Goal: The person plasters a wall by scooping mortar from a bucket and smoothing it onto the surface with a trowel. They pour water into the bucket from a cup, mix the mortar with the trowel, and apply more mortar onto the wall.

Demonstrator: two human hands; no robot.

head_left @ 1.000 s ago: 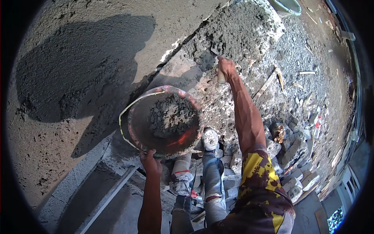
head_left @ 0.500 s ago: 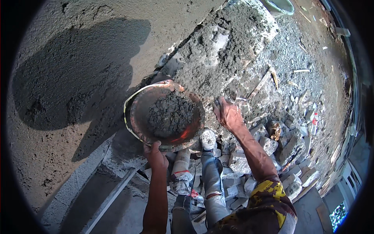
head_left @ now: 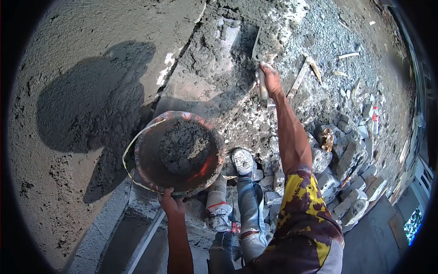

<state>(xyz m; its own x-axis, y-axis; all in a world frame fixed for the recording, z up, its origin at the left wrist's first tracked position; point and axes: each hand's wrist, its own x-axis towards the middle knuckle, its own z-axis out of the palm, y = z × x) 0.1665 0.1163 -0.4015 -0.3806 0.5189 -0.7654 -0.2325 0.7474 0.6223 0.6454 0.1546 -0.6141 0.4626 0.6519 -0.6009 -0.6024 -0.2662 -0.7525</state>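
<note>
My left hand (head_left: 171,206) grips the near rim of a worn bucket (head_left: 211,173) with a pale handle and a lump of grey mortar (head_left: 182,148) inside. My right hand (head_left: 269,77), arm stretched forward, is closed on the handle of a trowel (head_left: 263,91); its blade, seen edge-on, lies in the wet mortar (head_left: 211,43) spread on a rough slab (head_left: 191,82) beyond the bucket.
A mortar-coated surface (head_left: 77,59) with my shadow fills the left. Right are gravel (head_left: 326,36), wood scraps (head_left: 300,77), broken concrete chunks (head_left: 351,164) and a plastic bottle (head_left: 375,119). A long straight bar (head_left: 146,242) lies lower left. My shoes (head_left: 242,162) stand among rubble.
My right hand came back toward the bucket, then reached out again to the slab's mortar with the trowel. My left hand and the bucket shifted slightly leftward and down in the picture.
</note>
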